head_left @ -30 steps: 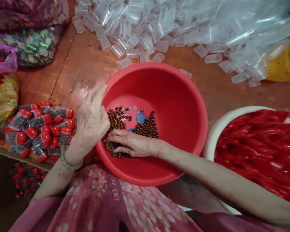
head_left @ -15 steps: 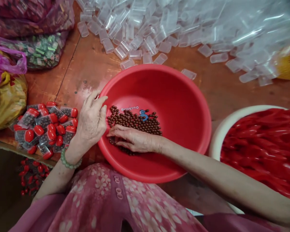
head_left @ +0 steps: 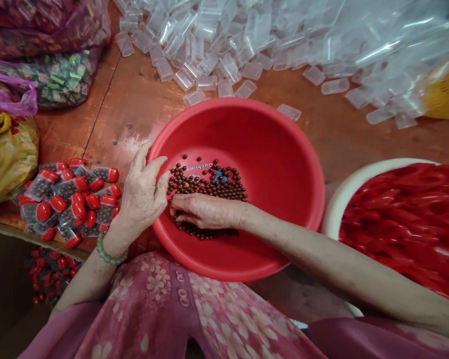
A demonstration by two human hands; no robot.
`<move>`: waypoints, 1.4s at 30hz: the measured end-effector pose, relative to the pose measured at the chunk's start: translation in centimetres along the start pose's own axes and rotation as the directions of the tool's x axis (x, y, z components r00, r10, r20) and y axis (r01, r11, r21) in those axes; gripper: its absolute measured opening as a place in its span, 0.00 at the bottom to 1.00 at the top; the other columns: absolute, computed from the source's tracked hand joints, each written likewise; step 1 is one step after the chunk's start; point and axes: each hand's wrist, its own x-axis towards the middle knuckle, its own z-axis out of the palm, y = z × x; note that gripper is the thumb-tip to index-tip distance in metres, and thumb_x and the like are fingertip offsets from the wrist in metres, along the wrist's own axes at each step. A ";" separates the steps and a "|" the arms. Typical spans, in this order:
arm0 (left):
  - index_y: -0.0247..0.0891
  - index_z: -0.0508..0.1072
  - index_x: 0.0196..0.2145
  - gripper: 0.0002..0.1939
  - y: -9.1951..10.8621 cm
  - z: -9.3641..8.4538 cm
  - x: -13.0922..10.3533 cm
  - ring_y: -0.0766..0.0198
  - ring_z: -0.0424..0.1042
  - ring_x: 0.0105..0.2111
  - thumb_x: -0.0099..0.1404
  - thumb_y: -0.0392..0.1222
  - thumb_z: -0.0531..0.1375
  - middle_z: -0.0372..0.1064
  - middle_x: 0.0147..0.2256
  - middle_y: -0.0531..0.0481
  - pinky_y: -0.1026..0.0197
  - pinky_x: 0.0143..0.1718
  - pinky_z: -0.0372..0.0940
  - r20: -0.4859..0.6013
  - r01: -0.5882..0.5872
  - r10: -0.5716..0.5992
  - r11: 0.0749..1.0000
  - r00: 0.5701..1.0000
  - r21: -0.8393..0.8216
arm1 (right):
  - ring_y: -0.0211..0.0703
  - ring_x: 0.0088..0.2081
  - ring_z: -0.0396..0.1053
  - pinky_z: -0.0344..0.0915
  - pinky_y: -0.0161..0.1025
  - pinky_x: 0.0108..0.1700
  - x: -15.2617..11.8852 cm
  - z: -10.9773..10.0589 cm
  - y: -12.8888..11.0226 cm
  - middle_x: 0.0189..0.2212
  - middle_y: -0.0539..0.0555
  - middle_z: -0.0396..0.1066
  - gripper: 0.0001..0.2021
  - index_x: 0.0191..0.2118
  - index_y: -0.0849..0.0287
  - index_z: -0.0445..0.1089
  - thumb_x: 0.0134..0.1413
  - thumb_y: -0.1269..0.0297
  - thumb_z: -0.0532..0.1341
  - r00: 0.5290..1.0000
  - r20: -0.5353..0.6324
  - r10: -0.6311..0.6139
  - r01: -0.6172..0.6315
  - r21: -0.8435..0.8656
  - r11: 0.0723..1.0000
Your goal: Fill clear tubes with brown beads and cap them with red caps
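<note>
A red basin (head_left: 284,164) holds a layer of small round brown balls (head_left: 224,189) near its left side. My left hand (head_left: 144,189), with a green bead bracelet on the wrist, rests at the basin's left rim, thumb and fingers apart and nothing visible in it. Inside the basin, my right hand (head_left: 205,210) is down among the brown balls, its fingers curled together with the tips partly hidden. Whether it holds any balls cannot be made out. Left of my left hand lies a pile of small clear containers (head_left: 71,187) with red caps and dark balls inside.
Clear plastic cups (head_left: 228,65) spread across the back of the wooden table (head_left: 123,109). A white tub (head_left: 333,214) of red pieces stands at the right. Filled bags (head_left: 60,80) sit at the far left, and more capped containers (head_left: 50,274) lie below the table edge.
The brown balls have shifted, with a few scattered farther up over the basin's printed picture. My right hand's fingers have drawn closer together. The view has moved slightly.
</note>
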 end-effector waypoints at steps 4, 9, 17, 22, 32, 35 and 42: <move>0.33 0.69 0.50 0.14 0.3 -0.5 -0.5 0.50 0.61 0.62 0.69 0.38 0.54 0.60 0.60 0.35 0.44 0.61 0.60 -0.014 -0.024 0.024 1.000 1.000 0.017 | 0.40 0.40 0.67 0.67 0.42 0.47 -0.2 -0.2 0.3 0.39 0.56 0.69 0.07 0.43 0.62 0.69 0.62 0.71 0.55 0.998 -0.058 -0.022 0.031 0.166 0.986; 0.30 0.69 0.51 0.18 1.3 -2.2 -1.4 0.44 0.56 0.64 0.68 0.45 0.57 0.59 0.61 0.30 0.38 0.62 0.58 0.031 -0.140 0.139 0.990 0.990 0.012 | 0.33 0.34 0.70 0.70 0.37 0.42 -1.4 -1.5 0.3 0.41 0.54 0.68 0.10 0.45 0.62 0.69 0.65 0.63 0.54 0.990 -0.135 0.033 0.051 0.571 0.819; 0.25 0.62 0.58 0.27 3.3 -1.6 -0.7 0.41 0.58 0.63 0.70 0.48 0.55 0.61 0.60 0.25 0.38 0.59 0.62 0.229 -0.226 0.228 0.973 0.946 -0.036 | 0.30 0.31 0.71 0.69 0.31 0.37 -2.2 -1.1 -1.4 0.34 0.49 0.72 0.12 0.44 0.60 0.69 0.59 0.59 0.64 0.915 -0.388 0.110 0.321 0.865 0.385; 0.33 0.66 0.54 0.16 4.1 -1.1 -0.1 0.58 0.79 0.39 0.71 0.39 0.52 0.78 0.41 0.42 0.59 0.40 0.73 0.341 0.001 0.084 0.970 0.936 -0.242 | 0.34 0.30 0.72 0.69 0.35 0.38 -3.5 -1.1 -1.5 0.31 0.49 0.73 0.13 0.45 0.59 0.67 0.61 0.56 0.60 0.850 -0.492 0.189 0.313 0.760 0.570; 0.35 0.66 0.50 0.19 4.9 -1.3 0.5 0.63 0.79 0.39 0.62 0.35 0.63 0.79 0.40 0.46 0.62 0.42 0.73 0.214 0.157 -0.048 0.835 0.976 -0.527 | 0.50 0.42 0.75 0.66 0.39 0.43 -5.3 0.8 -0.2 0.41 0.63 0.77 0.09 0.42 0.64 0.73 0.55 0.73 0.60 0.845 -0.134 0.518 -0.534 -0.258 0.805; 0.35 0.71 0.43 0.12 5.0 -1.3 1.2 0.64 0.79 0.36 0.61 0.36 0.64 0.79 0.37 0.47 0.63 0.41 0.72 0.225 0.133 -0.012 0.838 0.974 -0.529 | 0.48 0.41 0.76 0.65 0.37 0.41 -4.4 1.9 -0.5 0.40 0.62 0.78 0.13 0.41 0.63 0.75 0.55 0.78 0.55 0.843 -0.085 0.530 -0.530 -0.293 0.796; 0.34 0.75 0.38 0.07 4.5 -1.5 2.7 0.66 0.77 0.35 0.61 0.37 0.64 0.78 0.35 0.48 0.65 0.39 0.71 0.279 0.210 -0.038 0.758 0.960 -0.618 | 0.45 0.37 0.76 0.63 0.34 0.37 -3.7 1.5 -0.2 0.36 0.60 0.78 0.14 0.39 0.62 0.76 0.54 0.78 0.55 0.839 -0.070 0.540 -0.529 -0.340 0.778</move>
